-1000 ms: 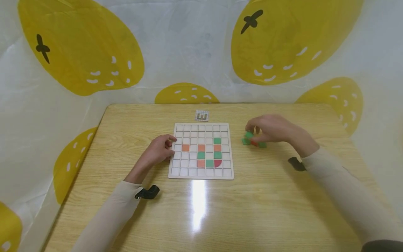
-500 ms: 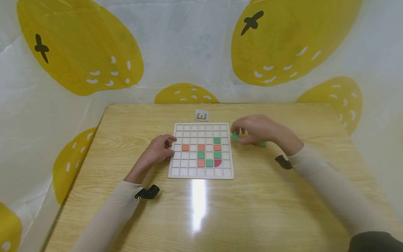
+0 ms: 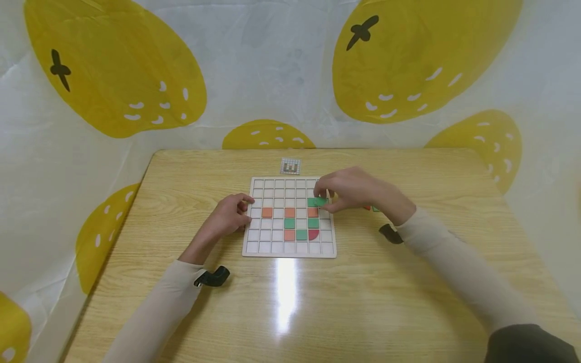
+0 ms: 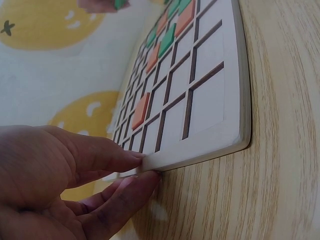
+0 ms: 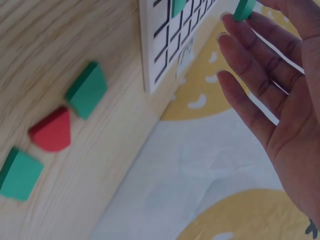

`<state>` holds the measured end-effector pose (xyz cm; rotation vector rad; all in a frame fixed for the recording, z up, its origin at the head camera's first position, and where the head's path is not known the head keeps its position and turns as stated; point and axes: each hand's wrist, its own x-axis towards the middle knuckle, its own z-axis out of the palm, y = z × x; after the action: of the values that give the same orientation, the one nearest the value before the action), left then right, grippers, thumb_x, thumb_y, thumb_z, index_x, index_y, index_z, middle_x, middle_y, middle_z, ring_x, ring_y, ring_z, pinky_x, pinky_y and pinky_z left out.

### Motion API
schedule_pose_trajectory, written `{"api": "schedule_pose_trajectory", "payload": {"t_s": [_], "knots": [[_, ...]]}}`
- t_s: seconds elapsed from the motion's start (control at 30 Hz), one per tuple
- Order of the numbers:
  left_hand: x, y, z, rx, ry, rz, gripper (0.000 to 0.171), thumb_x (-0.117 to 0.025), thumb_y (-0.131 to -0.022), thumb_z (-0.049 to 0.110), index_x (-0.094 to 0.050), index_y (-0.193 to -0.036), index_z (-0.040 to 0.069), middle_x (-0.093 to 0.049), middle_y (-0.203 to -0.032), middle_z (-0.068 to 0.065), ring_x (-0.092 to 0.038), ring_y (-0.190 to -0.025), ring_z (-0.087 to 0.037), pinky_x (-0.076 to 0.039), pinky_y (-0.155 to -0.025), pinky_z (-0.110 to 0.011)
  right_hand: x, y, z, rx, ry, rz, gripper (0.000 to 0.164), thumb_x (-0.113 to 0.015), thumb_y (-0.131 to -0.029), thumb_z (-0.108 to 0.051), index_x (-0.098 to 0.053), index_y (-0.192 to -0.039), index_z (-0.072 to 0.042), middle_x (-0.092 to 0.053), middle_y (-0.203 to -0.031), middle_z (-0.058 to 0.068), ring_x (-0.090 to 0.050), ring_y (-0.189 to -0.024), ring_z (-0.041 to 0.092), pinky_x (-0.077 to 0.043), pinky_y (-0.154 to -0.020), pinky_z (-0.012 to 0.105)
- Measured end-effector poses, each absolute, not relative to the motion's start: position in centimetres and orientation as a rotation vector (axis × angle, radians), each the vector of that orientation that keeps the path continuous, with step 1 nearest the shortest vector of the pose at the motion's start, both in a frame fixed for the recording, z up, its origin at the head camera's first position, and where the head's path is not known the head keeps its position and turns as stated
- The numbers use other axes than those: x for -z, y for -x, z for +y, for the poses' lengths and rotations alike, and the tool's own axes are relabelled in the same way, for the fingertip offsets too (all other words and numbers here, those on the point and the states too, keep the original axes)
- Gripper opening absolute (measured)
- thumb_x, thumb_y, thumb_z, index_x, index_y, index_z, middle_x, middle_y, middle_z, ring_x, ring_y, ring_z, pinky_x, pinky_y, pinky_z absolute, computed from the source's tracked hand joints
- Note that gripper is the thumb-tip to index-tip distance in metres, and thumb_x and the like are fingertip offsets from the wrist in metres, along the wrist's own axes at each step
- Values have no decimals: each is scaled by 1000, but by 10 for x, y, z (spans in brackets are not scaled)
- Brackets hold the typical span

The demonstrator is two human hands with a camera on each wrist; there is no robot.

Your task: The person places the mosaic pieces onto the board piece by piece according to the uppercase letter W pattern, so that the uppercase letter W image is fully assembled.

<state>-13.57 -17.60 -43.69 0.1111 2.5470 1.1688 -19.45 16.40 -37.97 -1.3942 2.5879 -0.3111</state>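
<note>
Green tile [image 3: 320, 201] is pinched between the right hand's [image 3: 351, 186] thumb and index finger over the board [image 3: 278, 247], near its right edge, toward the far right corner; whether the two touch is unclear. That hand's remaining fingers extend, gently curved and spread, palm turned inward. The left hand [image 3: 227, 217] rests loosely bent fingers against the board's left edge, unclosed, index farther from the person than thumb.
</note>
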Motion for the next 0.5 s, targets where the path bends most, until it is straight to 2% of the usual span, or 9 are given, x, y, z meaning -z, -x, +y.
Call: {"api": "schedule_pose_trajectory", "payload": {"t_s": [0.27, 0.5], "knots": [[436, 134, -176, -1161, -105, 2549, 47, -70, -88, -6, -60, -133, 2, -54, -107, -17, -57, -80, -23, -53, -61, -29, 385, 190, 142, 329, 1455, 2556, 25, -78, -87, -38, -71, -105, -22, -70, -91, -7, -63, -79, 12, -47, -63, 28], [436, 133, -176, -1161, -114, 2545, 48, -69, -88, -6, -59, -133, 2, -54, -107, -17, -57, -79, -23, -53, -60, -29, 388, 185, 126, 304, 1533, 2505, 22, -75, -87, -31, -70, -105, -20, -68, -92, -9, -59, -76, 5, -47, -62, 27]]}}
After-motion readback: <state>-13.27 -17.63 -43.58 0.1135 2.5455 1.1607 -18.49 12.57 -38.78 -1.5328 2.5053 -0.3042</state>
